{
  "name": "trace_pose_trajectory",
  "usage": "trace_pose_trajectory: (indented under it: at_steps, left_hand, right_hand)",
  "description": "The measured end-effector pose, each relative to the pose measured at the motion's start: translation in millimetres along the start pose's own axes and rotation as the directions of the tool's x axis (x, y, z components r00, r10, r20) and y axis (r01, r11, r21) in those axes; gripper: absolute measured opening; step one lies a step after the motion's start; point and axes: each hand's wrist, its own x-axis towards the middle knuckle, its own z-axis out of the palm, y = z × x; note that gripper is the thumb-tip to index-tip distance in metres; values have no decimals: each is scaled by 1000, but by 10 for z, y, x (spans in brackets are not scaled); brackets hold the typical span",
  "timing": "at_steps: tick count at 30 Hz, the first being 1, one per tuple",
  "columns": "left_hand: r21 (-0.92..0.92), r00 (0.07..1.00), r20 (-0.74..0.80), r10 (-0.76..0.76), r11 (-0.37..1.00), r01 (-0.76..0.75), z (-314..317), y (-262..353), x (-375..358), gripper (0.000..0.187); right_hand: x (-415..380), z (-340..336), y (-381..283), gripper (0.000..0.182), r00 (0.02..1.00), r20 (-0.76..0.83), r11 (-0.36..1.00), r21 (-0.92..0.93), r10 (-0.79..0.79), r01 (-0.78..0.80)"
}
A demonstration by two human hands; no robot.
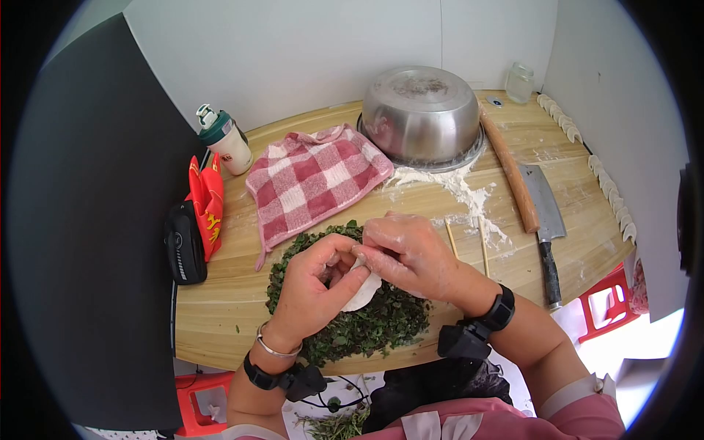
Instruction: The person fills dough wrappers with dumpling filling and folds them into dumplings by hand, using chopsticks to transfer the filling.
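A pale dough wrapper [363,293] is held between my two hands, over a wide heap of chopped green filling [389,326] at the table's front. My left hand [319,282] has its thumb and fingers closed on the wrapper's left and upper edge. From the right, my right hand [411,253] pinches the wrapper's top edge, its fingers curled and dusted with flour. Whatever lies inside the wrapper is hidden by my fingers. Two chopsticks [484,246] rest on the table just beyond my right hand.
An upturned metal basin [422,117] stands at the back beside spilled flour [473,194]. A checked cloth [315,180], bottle [227,143] and black case [185,246] are at left. Rolling pin [510,169], cleaver [543,205], glass jar [520,82] and folded dumplings [612,194] are at right.
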Motion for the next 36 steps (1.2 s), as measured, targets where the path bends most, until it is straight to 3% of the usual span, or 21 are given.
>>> trace_pose_trajectory:
  at_steps: [7, 11, 16, 20, 22, 36]
  left_hand:
    - [-26, 1000, -17, -13, 1000, 12, -1, -26, 1, 17]
    - [-12, 1000, -16, -17, 1000, 17, 0, -36, 7, 18]
    - [8, 1000, -5, -18, 1000, 18, -14, -13, -1, 17]
    - [-72, 997, 45, -69, 995, 72, -8, 12, -11, 16]
    - [-93, 997, 47, -68, 993, 72, -8, 30, -12, 16]
    - [-126, 994, 38, -99, 987, 103, -22, 12, -4, 16]
  right_hand:
    - [11, -26, -21, 28, 987, 45, 977, 140, 156, -161]
    - [0, -13, -10, 23, 990, 72, 989, 67, 125, -129]
    - [-9, 22, 38, 14, 1000, -4, 1000, 7, -9, 9]
    - [-8, -3, -15, 16, 998, -54, 997, 76, 32, -28]
    - [-2, -45, -21, 16, 986, 69, 982, 110, 149, -156]
    - [-10, 29, -35, 15, 998, -17, 997, 36, 62, -61]
